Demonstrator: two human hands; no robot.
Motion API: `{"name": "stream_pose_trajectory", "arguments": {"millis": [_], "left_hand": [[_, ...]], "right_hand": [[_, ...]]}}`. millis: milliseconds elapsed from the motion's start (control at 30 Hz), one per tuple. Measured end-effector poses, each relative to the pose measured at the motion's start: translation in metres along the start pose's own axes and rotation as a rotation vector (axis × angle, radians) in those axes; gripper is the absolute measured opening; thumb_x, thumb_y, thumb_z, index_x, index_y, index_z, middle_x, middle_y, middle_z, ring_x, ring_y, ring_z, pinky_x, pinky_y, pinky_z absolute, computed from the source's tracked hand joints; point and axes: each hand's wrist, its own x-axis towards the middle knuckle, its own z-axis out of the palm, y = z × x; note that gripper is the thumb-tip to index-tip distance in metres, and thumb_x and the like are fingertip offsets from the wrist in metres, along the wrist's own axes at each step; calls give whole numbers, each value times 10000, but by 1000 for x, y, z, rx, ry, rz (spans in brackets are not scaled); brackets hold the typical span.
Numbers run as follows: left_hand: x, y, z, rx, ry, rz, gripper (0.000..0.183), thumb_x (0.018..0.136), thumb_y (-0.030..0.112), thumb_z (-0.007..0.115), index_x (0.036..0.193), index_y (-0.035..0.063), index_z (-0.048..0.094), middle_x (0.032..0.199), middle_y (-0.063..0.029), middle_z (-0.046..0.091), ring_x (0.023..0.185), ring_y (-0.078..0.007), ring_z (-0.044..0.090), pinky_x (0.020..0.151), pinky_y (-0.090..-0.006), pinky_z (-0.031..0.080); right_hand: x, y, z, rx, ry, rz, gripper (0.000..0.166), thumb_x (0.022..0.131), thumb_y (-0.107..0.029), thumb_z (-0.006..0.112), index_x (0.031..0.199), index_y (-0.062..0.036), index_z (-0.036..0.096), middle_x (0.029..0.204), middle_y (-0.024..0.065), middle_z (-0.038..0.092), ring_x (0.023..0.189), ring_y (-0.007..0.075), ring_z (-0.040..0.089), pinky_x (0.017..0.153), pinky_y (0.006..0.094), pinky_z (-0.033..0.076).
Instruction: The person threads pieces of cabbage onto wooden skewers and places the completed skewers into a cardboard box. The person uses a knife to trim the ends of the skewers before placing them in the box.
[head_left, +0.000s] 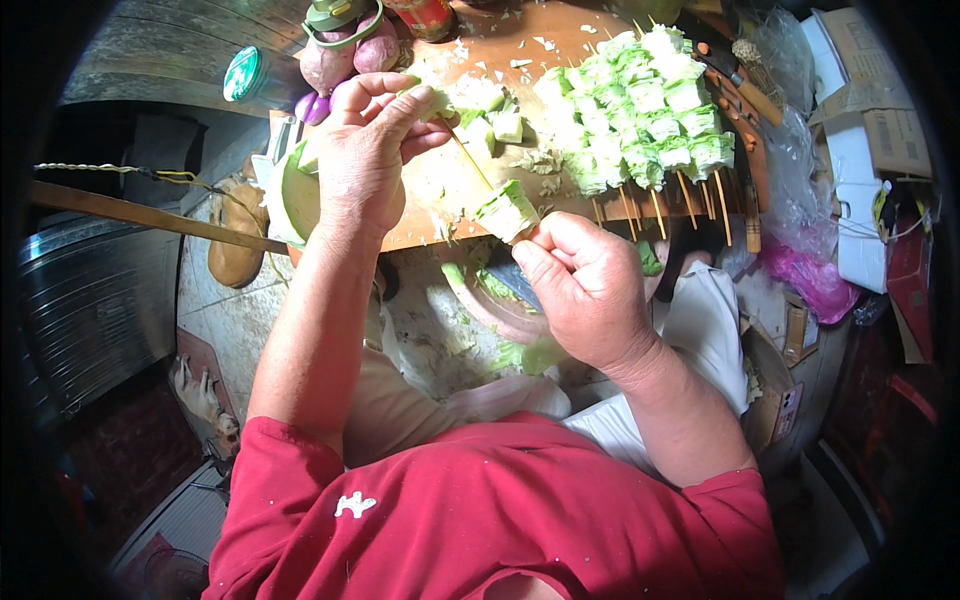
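My right hand (589, 289) grips the lower end of a wooden skewer (470, 156), just below a stack of pale green leaf-vegetable pieces (508, 211) threaded on it. At the skewer's upper end, my left hand (375, 142) pinches another green vegetable piece (431, 101); whether the skewer goes through that piece cannot be told. Loose cut pieces (508, 127) lie on the wooden board (420, 234) beyond my hands. On its right side, filled skewers (637, 112) lie side by side in a thick layer, their bare ends sticking out over the near edge.
A green-rimmed bowl (289, 199) stands left of my left hand, near a green-lidded jar (246, 75) and purple-skinned bulbs (328, 64). A knife with a wooden handle (759, 101) lies at the right. Below the board's edge is a round pinkish basin (499, 304) with leaf scraps.
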Motion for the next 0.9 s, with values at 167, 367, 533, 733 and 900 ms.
{"name": "stream_pose_trajectory", "arguments": {"millis": [167, 367, 533, 733, 900], "left_hand": [[-1, -2, 0, -14, -8, -43, 223, 831, 72, 673, 1012, 48, 544, 893, -107, 619, 694, -155, 635, 643, -258, 563], [-5, -2, 3, -45, 2, -64, 222, 832, 61, 670, 1014, 53, 544, 894, -107, 619, 696, -161, 638, 645, -261, 563], [-8, 0, 6, -65, 6, -66, 217, 829, 52, 670, 1008, 57, 547, 883, -108, 619, 706, -165, 640, 658, -269, 565], [-21, -4, 15, 63, -107, -160, 158, 824, 51, 680, 945, 47, 578, 864, -83, 627, 738, -143, 633, 660, -260, 541], [-40, -14, 30, 44, -48, -131, 132, 850, 74, 660, 962, 93, 592, 909, -23, 618, 815, -90, 597, 657, -220, 493]], "right_hand": [[-2, -2, 2, 84, -17, 61, 212, 850, -54, 597, 674, -3, 489, 518, 89, 477, 474, 91, 427, 457, 281, 381], [-4, -2, 3, 122, -3, 56, 216, 854, -49, 599, 676, -2, 486, 517, 55, 474, 490, 60, 412, 453, 265, 369], [-4, 1, 5, 135, 10, 59, 214, 855, -47, 597, 675, -8, 488, 519, 62, 473, 484, 66, 410, 448, 263, 364], [3, 9, 3, -24, 70, -1, 193, 834, -59, 607, 679, -16, 501, 517, 106, 461, 439, 143, 429, 446, 298, 370], [15, 7, 3, -206, 115, -70, 174, 808, -64, 608, 674, -22, 506, 559, 153, 493, 486, 295, 510, 481, 355, 403]]}}
